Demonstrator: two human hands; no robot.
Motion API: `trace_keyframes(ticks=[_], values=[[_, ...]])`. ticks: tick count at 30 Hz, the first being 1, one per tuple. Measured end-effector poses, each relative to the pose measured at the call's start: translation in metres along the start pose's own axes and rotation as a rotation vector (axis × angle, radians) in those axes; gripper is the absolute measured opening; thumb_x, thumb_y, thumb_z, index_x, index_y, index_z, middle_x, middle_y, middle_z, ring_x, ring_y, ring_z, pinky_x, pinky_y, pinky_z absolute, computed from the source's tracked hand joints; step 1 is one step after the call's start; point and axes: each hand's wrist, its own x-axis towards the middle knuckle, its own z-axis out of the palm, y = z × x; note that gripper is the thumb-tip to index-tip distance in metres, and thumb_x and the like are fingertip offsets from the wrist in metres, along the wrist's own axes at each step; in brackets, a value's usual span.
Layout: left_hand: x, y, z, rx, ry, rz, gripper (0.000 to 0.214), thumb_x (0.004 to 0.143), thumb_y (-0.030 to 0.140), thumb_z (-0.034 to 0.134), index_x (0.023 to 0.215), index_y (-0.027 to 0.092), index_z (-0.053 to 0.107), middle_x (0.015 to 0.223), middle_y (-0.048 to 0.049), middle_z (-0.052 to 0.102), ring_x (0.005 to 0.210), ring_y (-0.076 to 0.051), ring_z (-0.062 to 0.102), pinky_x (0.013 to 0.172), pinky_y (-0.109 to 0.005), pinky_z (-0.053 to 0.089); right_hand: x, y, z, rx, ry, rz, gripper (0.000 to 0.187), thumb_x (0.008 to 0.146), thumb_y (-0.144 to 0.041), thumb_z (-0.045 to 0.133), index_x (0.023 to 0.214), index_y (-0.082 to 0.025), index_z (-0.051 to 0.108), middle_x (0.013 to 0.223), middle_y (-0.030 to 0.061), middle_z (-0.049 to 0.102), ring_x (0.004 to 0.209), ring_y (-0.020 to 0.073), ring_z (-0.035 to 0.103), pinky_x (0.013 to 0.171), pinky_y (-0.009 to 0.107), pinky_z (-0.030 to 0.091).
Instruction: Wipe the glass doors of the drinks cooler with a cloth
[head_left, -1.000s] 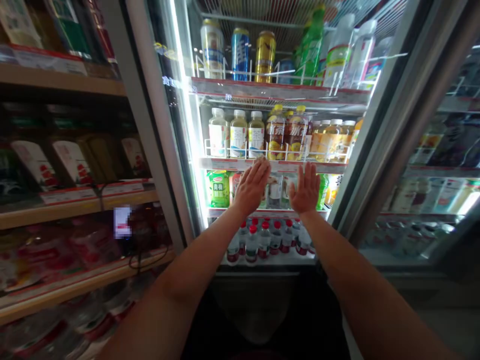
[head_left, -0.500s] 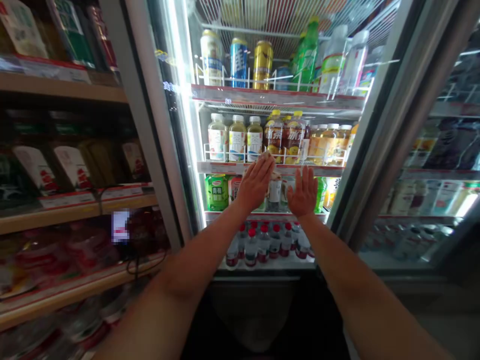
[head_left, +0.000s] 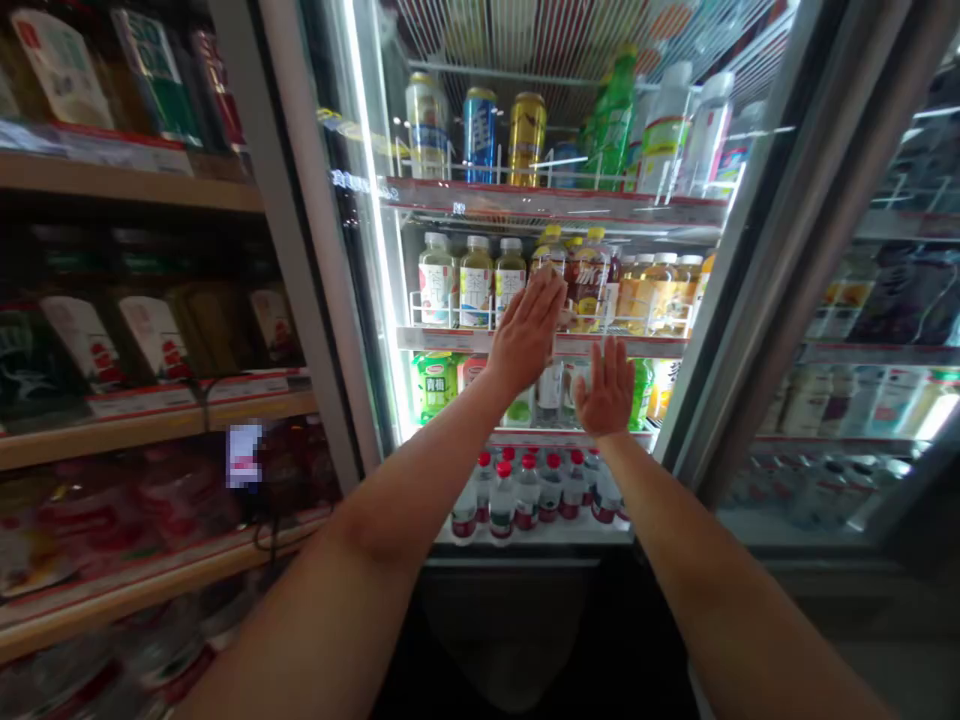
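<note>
Both my arms stretch into a lit drinks fridge with its door open. My left hand is flat and empty, fingers up by an orange-labelled tea bottle on the second wire shelf. Lower and to the right, my right hand is also flat and empty, in front of the bottles on the third shelf, near a green bottle. Pale green tea bottles stand left of my left hand. Neither hand touches a bottle that I can see.
Cans and green bottles fill the top shelf; red-capped water bottles stand on the bottom one. The open glass door hangs at the right. Wooden shelves of packaged goods run along the left.
My left hand has risen from the third shelf level to the second shelf's bottles. My right hand has stayed nearly still. The view tilted slightly upward.
</note>
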Motion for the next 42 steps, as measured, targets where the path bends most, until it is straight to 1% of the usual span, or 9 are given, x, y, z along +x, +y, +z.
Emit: trace_keyframes(ticks=[2, 6, 9, 15, 20, 26, 32, 37, 42], values=[[-0.015, 0.008, 0.002, -0.017, -0.029, 0.014, 0.067, 0.099, 0.014, 0.036, 0.161, 0.014, 0.013, 0.165, -0.0098, 0.03, 0.156, -0.023, 0.013, 0.128, -0.046, 0.02, 0.0, 0.0, -0.001, 0.001, -0.005, 0.001, 0.062, 0.101, -0.038, 0.036, 0.157, -0.013, 0.032, 0.162, 0.0178, 0.035, 0.155, 0.028, 0.02, 0.123, 0.052, 0.021], [-0.067, 0.019, 0.005, -0.026, -0.118, 0.233, 0.065, 0.098, 0.009, 0.035, 0.16, 0.013, 0.019, 0.161, -0.0095, 0.038, 0.154, -0.021, 0.019, 0.125, -0.042, 0.027, 0.001, -0.002, -0.001, -0.017, 0.014, -0.007, 0.061, 0.101, -0.038, 0.036, 0.156, -0.013, 0.034, 0.161, 0.0176, 0.036, 0.155, 0.0278, 0.021, 0.122, 0.051, 0.022], [-0.064, 0.013, 0.004, -0.011, -0.136, 0.298, 0.062, 0.098, 0.011, 0.036, 0.159, 0.013, 0.023, 0.161, -0.0088, 0.038, 0.154, -0.021, 0.021, 0.125, -0.041, 0.027, 0.0, -0.002, 0.0, -0.008, 0.038, -0.029, 0.062, 0.101, -0.036, 0.038, 0.158, -0.013, 0.031, 0.161, 0.018, 0.036, 0.155, 0.0276, 0.019, 0.122, 0.051, 0.023], [-0.014, 0.005, 0.003, -0.01, 0.009, 0.047, 0.067, 0.099, 0.014, 0.037, 0.161, 0.015, 0.014, 0.163, -0.0096, 0.034, 0.155, -0.021, 0.017, 0.127, -0.044, 0.023, 0.002, -0.002, -0.009, 0.041, 0.002, -0.016, 0.061, 0.101, -0.033, 0.039, 0.158, -0.016, 0.029, 0.161, 0.0173, 0.036, 0.155, 0.0279, 0.022, 0.122, 0.053, 0.026], [-0.05, 0.023, 0.009, -0.076, 0.004, 0.053, 0.067, 0.097, 0.012, 0.04, 0.161, 0.017, 0.018, 0.16, -0.0102, 0.038, 0.154, -0.019, 0.023, 0.125, -0.042, 0.025, 0.006, -0.013, -0.036, 0.14, -0.023, -0.049, 0.064, 0.098, -0.022, 0.04, 0.16, -0.015, 0.024, 0.161, 0.0169, 0.036, 0.154, 0.0257, 0.023, 0.12, 0.051, 0.032], [-0.061, 0.029, 0.01, -0.267, 0.014, -0.066, 0.069, 0.1, 0.016, 0.038, 0.161, 0.015, 0.008, 0.16, -0.0168, 0.037, 0.152, -0.02, 0.029, 0.122, -0.044, 0.032, 0.008, -0.041, -0.05, 0.115, -0.286, -0.323, 0.077, 0.095, -0.026, 0.049, 0.162, -0.012, 0.013, 0.164, 0.0167, 0.031, 0.155, 0.0244, 0.022, 0.125, 0.049, 0.021], [-0.075, 0.018, -0.002, -0.344, 0.09, 0.011, 0.073, 0.096, 0.014, 0.043, 0.161, 0.018, 0.009, 0.169, -0.018, -0.003, 0.154, -0.029, 0.02, 0.117, -0.041, 0.041, 0.022, -0.067, -0.028, 0.128, -0.339, -0.267, 0.065, 0.095, -0.019, 0.043, 0.159, -0.016, 0.028, 0.164, 0.0114, 0.033, 0.156, 0.0212, 0.02, 0.127, 0.047, 0.018], [-0.102, -0.007, -0.026, -0.227, 0.013, 0.102, 0.078, 0.092, 0.026, 0.058, 0.16, 0.019, 0.022, 0.164, -0.0163, 0.029, 0.154, -0.027, 0.02, 0.124, -0.049, 0.029, -0.006, -0.061, -0.022, 0.137, -0.347, -0.317, 0.063, 0.094, -0.016, 0.047, 0.155, -0.018, 0.037, 0.16, 0.0117, 0.039, 0.153, 0.0219, 0.028, 0.125, 0.046, 0.022], [-0.118, -0.046, -0.03, 0.009, 0.08, -0.063, 0.067, 0.098, 0.027, 0.05, 0.16, 0.021, 0.024, 0.16, -0.0114, 0.037, 0.155, -0.024, 0.013, 0.128, -0.051, 0.01, -0.04, -0.038, -0.034, 0.103, -0.374, -0.43, 0.066, 0.091, -0.01, 0.043, 0.156, -0.021, 0.035, 0.156, 0.0089, 0.047, 0.151, 0.0193, 0.032, 0.125, 0.044, 0.021]])
